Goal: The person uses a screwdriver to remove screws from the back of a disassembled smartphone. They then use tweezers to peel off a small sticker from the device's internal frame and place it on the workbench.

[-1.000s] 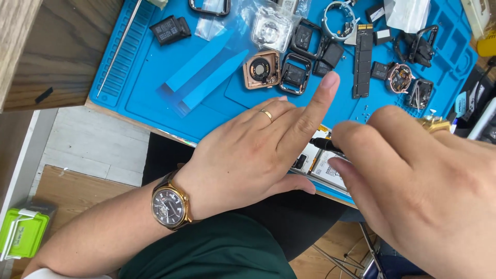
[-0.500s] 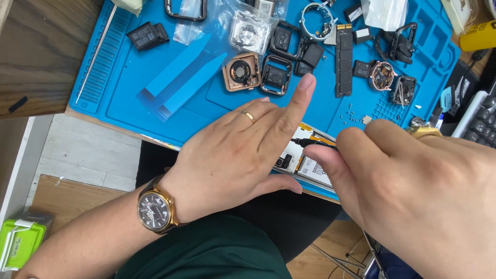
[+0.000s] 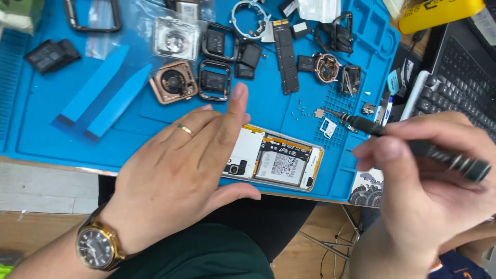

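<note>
The left hand (image 3: 181,170), fingers spread flat and gripping nothing, presses down on the left end of the opened phone (image 3: 276,159) lying at the near edge of the blue mat (image 3: 46,103), while the right hand (image 3: 429,181) pinches a black screwdriver (image 3: 413,147) whose tip hovers beside 1 small tray (image 3: 328,127).

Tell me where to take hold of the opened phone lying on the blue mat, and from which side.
Probably take the opened phone by its two long edges near the right end, coming from above. It lies flat with its back off and insides exposed, the left hand covers its left end, and the right hand holds a screwdriver just beyond it.
</note>
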